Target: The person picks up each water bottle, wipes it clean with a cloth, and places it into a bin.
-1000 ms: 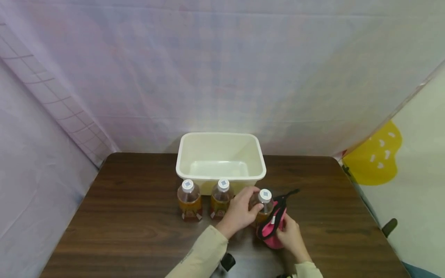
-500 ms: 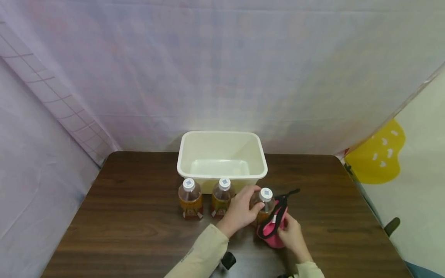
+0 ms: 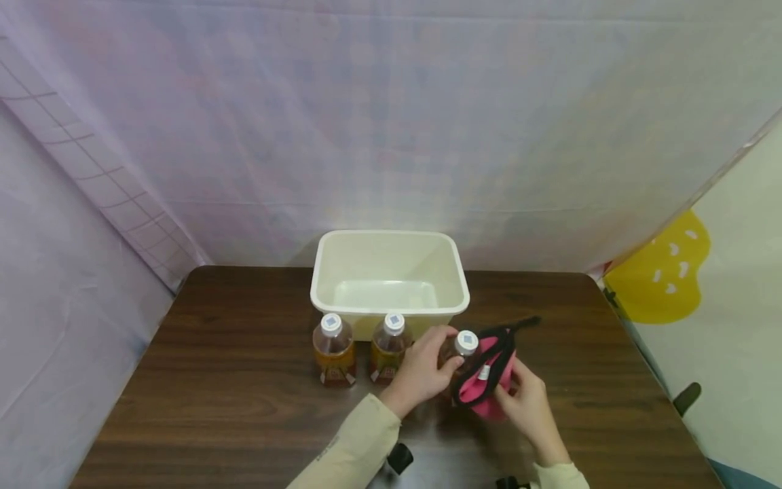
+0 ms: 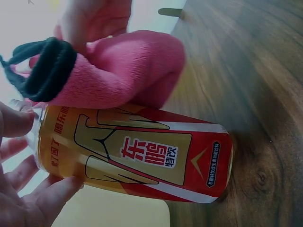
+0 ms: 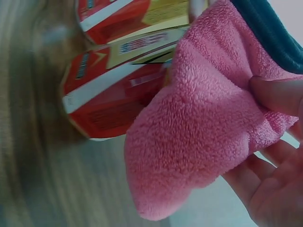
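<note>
My left hand [image 3: 423,372] grips a drink bottle [image 4: 156,153] round its shoulder, just below the white cap. The bottle stands upright on the table, with a red and gold label. My right hand [image 3: 533,406] pinches a pink plush cloth [image 5: 199,113] with dark trim, thumb on one side and fingers on the other. The cloth [image 4: 137,66] hangs bunched against the bottle's right side; in the head view it hides part of the label. Two similar bottles, a left one [image 3: 333,353] and a middle one [image 3: 386,350], stand to the left, the middle one partly behind my left hand.
A cream plastic basin [image 3: 318,272] stands right behind the bottles, with nothing seen inside. The brown wooden table [image 3: 232,353] stretches to both sides. A pale curtain [image 3: 391,136] hangs along its back edge.
My right hand has shifted slightly up and to the right with the pink cloth, whose lower end has risen. My left hand and the bottles have stayed in place.
</note>
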The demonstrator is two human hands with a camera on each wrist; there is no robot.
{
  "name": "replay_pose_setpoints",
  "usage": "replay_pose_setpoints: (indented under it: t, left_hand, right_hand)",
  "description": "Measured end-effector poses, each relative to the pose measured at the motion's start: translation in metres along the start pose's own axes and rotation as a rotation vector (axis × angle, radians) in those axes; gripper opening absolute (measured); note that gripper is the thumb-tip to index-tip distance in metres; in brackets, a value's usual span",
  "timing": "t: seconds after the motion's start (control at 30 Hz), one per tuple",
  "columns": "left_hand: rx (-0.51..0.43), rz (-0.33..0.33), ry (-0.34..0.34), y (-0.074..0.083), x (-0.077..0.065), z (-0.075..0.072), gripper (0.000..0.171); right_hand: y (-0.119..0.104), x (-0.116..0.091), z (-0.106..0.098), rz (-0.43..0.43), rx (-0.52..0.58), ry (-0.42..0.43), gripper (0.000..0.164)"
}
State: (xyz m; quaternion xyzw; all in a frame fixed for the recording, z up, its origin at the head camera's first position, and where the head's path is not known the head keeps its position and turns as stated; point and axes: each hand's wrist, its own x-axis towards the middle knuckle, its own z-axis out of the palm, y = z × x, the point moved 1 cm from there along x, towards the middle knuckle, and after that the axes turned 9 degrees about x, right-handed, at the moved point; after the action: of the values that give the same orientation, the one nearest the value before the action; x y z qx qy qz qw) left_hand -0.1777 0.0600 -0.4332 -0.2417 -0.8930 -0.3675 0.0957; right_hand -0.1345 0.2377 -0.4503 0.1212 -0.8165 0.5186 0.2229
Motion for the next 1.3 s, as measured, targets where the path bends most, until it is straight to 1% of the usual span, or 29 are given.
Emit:
replay_pose_setpoints:
  t: [0.1, 0.23, 0.4, 0.53, 0.63, 0.77, 0.8, 0.87, 0.93, 1.0, 1.07, 1.13, 1.3]
  left_hand:
    - [-0.014, -0.002, -0.015, 0.0, 0.0, 0.0, 0.034]
    - [-0.029, -0.001, -0.02, -0.001, 0.0, 0.001, 0.034]
    - [-0.017, 0.015, -0.006, -0.002, 0.0, 0.001, 0.034]
    - [-0.011, 0.023, 0.009, -0.002, 0.0, 0.002, 0.035]
    - [0.007, 0.037, 0.023, -0.002, 0.0, 0.002, 0.035]
    - [0.022, 0.038, 0.024, -0.002, 0.0, 0.003, 0.035]
    - [0.019, 0.034, 0.018, -0.001, 0.0, 0.003, 0.035]
    - [0.009, 0.022, 0.003, -0.002, 0.0, 0.002, 0.035]
    - [0.002, 0.016, -0.008, -0.002, 0.0, 0.002, 0.035]
    - [0.004, 0.012, -0.012, -0.002, -0.001, 0.002, 0.035]
    - [0.008, 0.013, -0.01, -0.002, -0.001, 0.002, 0.035]
    - [0.012, 0.013, -0.008, -0.002, -0.001, 0.003, 0.036]
    - [0.015, 0.005, -0.011, -0.002, 0.0, 0.003, 0.036]
  right_hand:
    - [-0.006, 0.004, -0.001, -0.016, -0.007, -0.005, 0.029]
    - [-0.008, 0.006, -0.001, -0.012, -0.017, -0.01, 0.028]
    - [-0.009, 0.005, -0.002, 0.013, -0.032, -0.009, 0.029]
    - [-0.009, 0.003, -0.009, 0.04, -0.067, -0.009, 0.028]
    - [-0.006, 0.0, -0.018, 0.035, -0.121, -0.007, 0.028]
    - [-0.002, -0.005, -0.034, 0.006, -0.279, -0.008, 0.028]
    - [-0.001, -0.007, -0.038, 0.012, -0.32, -0.015, 0.028]
    - [0.001, -0.009, -0.044, 0.058, -0.41, -0.049, 0.025]
    - [0.003, -0.012, -0.051, 0.13, -0.475, -0.106, 0.023]
    - [0.005, -0.015, -0.055, 0.21, -0.53, -0.168, 0.025]
    - [0.008, -0.017, -0.058, 0.266, -0.576, -0.23, 0.03]
    - [0.011, -0.02, -0.059, 0.295, -0.609, -0.273, 0.035]
    - [0.024, -0.025, -0.056, 0.315, -0.649, -0.319, 0.034]
